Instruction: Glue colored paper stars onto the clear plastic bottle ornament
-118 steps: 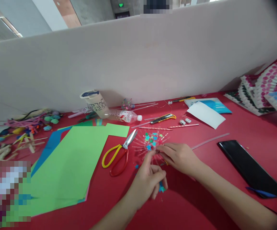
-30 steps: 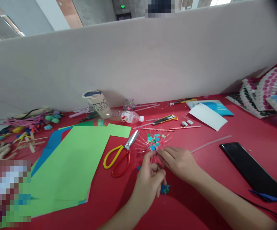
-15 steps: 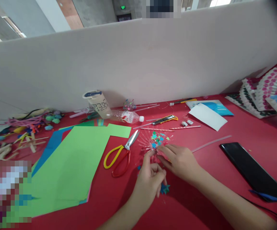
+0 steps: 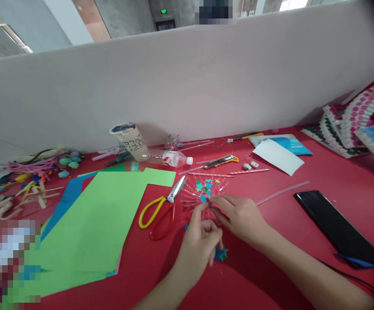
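While your head view looks down at the red tabletop [image 4: 254,288], your fingertips meet just to the right of the steel-bladed scissors with one yellow and one red looped handle [image 4: 170,199]. At that meeting point lies the clear plastic piece with thin splayed rays [image 4: 189,200], bearing small shiny blue and green stars [image 4: 199,186]. It lies ahead of your hands, just beside the scissors' blades; being roughly round, it gives you no clear long axis.

Neither hand is plainly nearer. Your left hand [image 4: 202,239] touches or nearly touches its near part with an outstretched index finger, the others curled; your right hand [image 4: 243,213], farther from the scissors, bunches its fingertips at the same spot. You cannot tell whether they pinch anything small, or whether your curled left fingers enclose anything. Glossy blue-green loose stars [image 4: 222,254] lie beside them, to the right of the scissors' handles.

Beyond the scissors and to their left, the off-white tapered cup [image 4: 132,142] carries dark handwritten characters you cannot reliably read. Directly beyond the scissors, the clear plastic bottle with a white cap [image 4: 166,158] lies sideways, its red-and-white label too small to read.
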`<state>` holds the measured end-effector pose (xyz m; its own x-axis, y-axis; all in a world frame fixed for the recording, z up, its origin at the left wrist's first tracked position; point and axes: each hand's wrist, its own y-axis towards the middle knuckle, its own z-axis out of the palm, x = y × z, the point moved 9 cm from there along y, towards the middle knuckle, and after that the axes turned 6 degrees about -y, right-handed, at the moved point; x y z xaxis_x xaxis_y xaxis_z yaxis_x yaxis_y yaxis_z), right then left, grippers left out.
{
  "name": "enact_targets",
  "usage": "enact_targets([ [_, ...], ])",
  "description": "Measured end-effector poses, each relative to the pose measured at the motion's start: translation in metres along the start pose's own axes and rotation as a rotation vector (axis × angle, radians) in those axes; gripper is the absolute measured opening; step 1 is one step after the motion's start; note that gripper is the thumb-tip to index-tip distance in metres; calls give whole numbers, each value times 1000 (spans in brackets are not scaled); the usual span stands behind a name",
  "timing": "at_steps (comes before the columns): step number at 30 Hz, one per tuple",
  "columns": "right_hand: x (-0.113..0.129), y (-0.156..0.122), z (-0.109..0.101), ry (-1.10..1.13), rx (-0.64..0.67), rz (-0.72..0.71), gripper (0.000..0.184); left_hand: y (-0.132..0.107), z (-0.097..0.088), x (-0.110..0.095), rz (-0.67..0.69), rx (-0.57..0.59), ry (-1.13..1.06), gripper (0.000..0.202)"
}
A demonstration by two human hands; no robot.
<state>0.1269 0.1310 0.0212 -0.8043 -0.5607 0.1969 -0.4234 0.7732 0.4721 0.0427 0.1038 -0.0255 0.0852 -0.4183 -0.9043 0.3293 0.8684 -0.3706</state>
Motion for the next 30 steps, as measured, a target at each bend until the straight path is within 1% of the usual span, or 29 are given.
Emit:
enact_targets([
  [4,0,1,-3,-40,-17,24,17,-1,1,0,2,-3,9,53],
  [8,-2,1,-10,-21,-43,42,17,-4,-4,-3,24,-60,63,48],
  [11,-14,0,-21,11,-96,95,18,-6,-11,-7,67,-109,182,41],
  [14,-32,2,-30,-5,-128,167,18,-7,-19,-20,171,-148,328,28],
  [17,-50,5,-29,-40,-44,251,19,-6,-32,-36,267,-187,483,7],
  [19,-58,6,-26,-53,24,291,19,-5,-45,-49,328,-260,581,7],
  [21,-61,7,-24,-51,61,307,18,-5,-56,-63,395,-325,641,7],
  [22,-62,7,-24,-47,72,311,18,-4,-59,-70,444,-342,670,7],
  [24,-62,6,-20,-39,105,320,18,-4,-60,-81,558,-342,728,8],
  [26,-61,5,-16,-28,139,324,18,-3,-58,-84,634,-332,775,14],
  [27,-61,5,-13,-21,154,322,18,-2,-58,-83,648,-327,792,19],
  [30,-59,5,-7,4,177,308,18,4,-55,-76,641,-292,809,27],
])
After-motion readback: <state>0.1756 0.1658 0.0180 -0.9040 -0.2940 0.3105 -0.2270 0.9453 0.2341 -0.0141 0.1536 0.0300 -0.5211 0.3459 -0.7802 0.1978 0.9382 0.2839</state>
